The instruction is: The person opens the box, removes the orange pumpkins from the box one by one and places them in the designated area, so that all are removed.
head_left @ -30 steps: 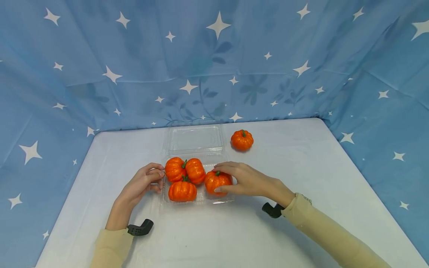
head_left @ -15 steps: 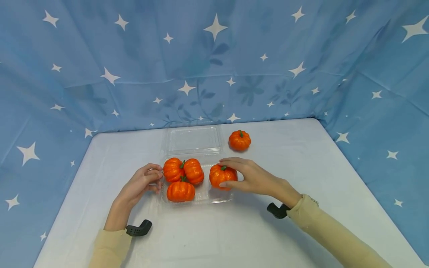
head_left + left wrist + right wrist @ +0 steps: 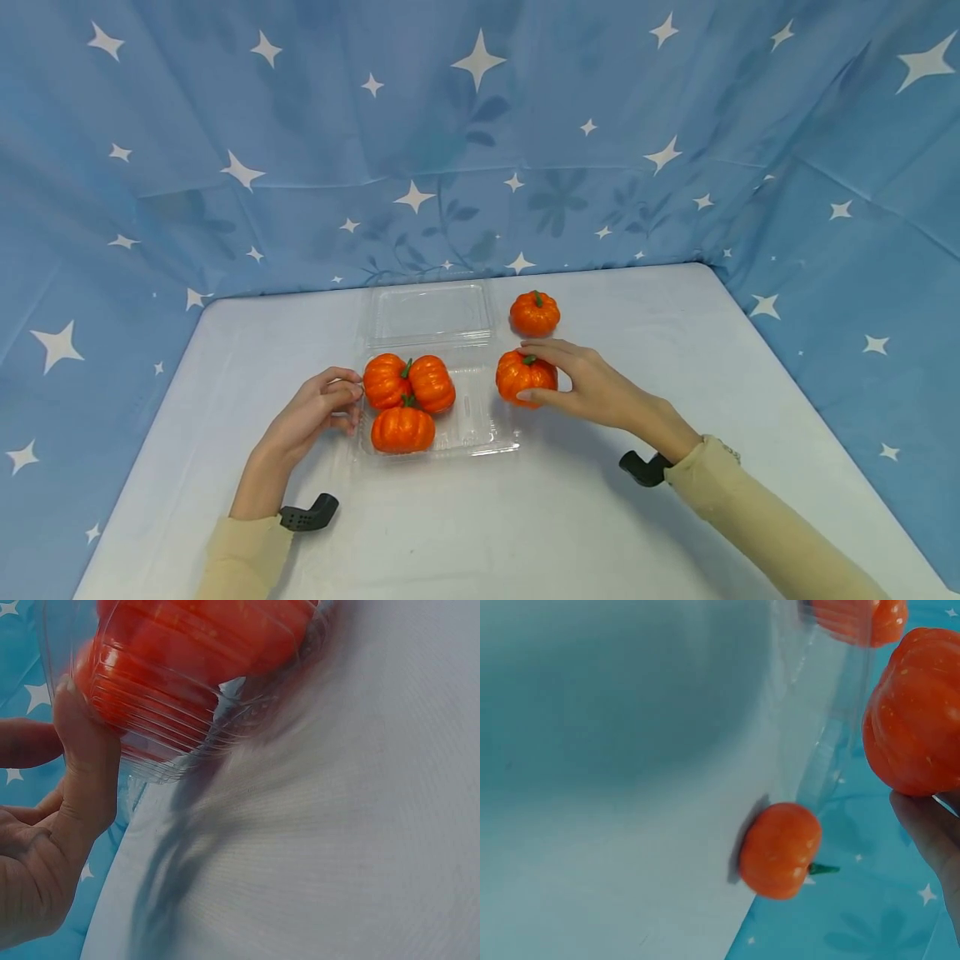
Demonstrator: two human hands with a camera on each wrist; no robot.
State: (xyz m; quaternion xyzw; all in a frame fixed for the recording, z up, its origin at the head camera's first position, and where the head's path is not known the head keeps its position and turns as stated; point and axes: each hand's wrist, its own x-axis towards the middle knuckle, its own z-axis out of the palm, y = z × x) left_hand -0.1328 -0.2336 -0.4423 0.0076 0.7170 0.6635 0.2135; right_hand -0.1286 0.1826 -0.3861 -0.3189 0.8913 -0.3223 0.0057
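Note:
My right hand (image 3: 592,387) holds a small orange pumpkin (image 3: 517,379) with a green stem, fingers and thumb around it. That pumpkin (image 3: 919,712) is up off the table, above the right end of a clear plastic clamshell box (image 3: 480,417). At the box's left edge, my left hand (image 3: 318,408) grips the side with bent fingers. The left wrist view has the thumb of the left hand (image 3: 86,757) against the plastic wall. Inside the left part of the box lie three pumpkins: one behind (image 3: 386,381), one beside it (image 3: 432,383) and one in front (image 3: 402,429).
Another pumpkin (image 3: 535,313) stands on the white table (image 3: 465,533) behind the held one, right of the box's open lid (image 3: 431,310). A blue curtain with white stars (image 3: 300,125) hangs around the table's back and sides.
My right hand has lifted the pumpkin out of the box's right part and carried it to the right and back. My left hand has stayed at the box's left edge.

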